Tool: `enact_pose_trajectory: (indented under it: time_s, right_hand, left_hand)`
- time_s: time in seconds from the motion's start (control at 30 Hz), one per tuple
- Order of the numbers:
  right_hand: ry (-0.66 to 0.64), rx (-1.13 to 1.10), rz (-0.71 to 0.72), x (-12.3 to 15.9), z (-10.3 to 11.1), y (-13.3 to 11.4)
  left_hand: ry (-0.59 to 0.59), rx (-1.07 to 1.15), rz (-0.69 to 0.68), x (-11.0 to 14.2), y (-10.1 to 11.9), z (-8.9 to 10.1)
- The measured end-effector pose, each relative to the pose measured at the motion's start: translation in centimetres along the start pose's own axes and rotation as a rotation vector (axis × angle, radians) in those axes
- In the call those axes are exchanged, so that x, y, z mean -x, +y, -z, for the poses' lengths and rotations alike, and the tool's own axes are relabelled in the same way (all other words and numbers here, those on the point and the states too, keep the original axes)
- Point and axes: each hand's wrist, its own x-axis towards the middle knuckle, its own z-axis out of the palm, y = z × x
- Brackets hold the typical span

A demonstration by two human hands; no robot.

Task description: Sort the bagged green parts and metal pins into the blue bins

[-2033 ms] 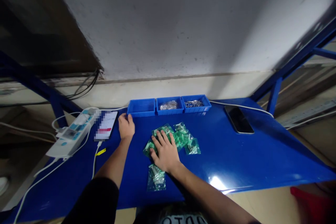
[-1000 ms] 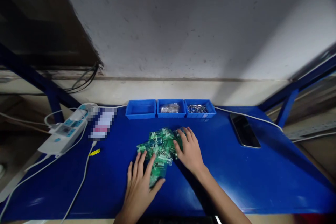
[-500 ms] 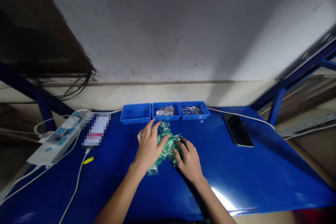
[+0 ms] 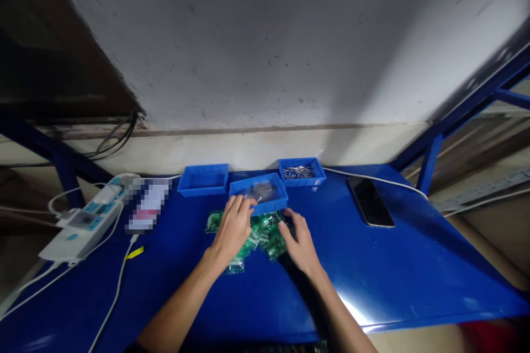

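Note:
My left hand (image 4: 237,226) is closed on the near left edge of a blue plastic bin (image 4: 276,205), which sits skewed and lifted or tilted above the pile. Clear bagged contents (image 4: 261,192) lie inside that bin. Just to the right, my right hand (image 4: 298,240) has its fingers apart, close to the bin's near right corner; whether it touches the bin I cannot tell. Between and under both hands, small green plastic packets (image 4: 259,233) are heaped on the blue table, partly hidden by the hands and the bin.
Against the wall stand a bare blue bin (image 4: 203,178) on the left and one with metal pins (image 4: 298,172) on the right. A dark phone (image 4: 370,201) lies at right. At left are a power strip (image 4: 80,226), a white cable (image 4: 120,287) and a blurred-out phone (image 4: 149,204).
The middle bin has come out of the row toward me and turned askew, with my left hand on its edge. My right hand has shifted slightly, and the view has moved a little.

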Motion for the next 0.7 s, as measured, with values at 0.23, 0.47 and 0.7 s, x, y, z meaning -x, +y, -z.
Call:
enact_pose_trajectory:
  time_s: [0.23, 0.47, 0.7]
  right_hand:
    - [-0.077, -0.37, -0.216, -5.8, 0.9, -2.6]
    - [-0.128, -0.121, 0.144, -12.0, 0.7, -6.4]
    - [-0.063, -0.041, 0.061, -14.2, -1.2, -6.3]
  left_hand:
    - [0.016, 0.169, -0.128, 3.1, -0.5, 0.6]
    - [0.276, 0.356, 0.263, -3.0, -1.6, 0.8]
    - [0.031, 0.588, 0.388, -8.1, -5.0, -0.8]
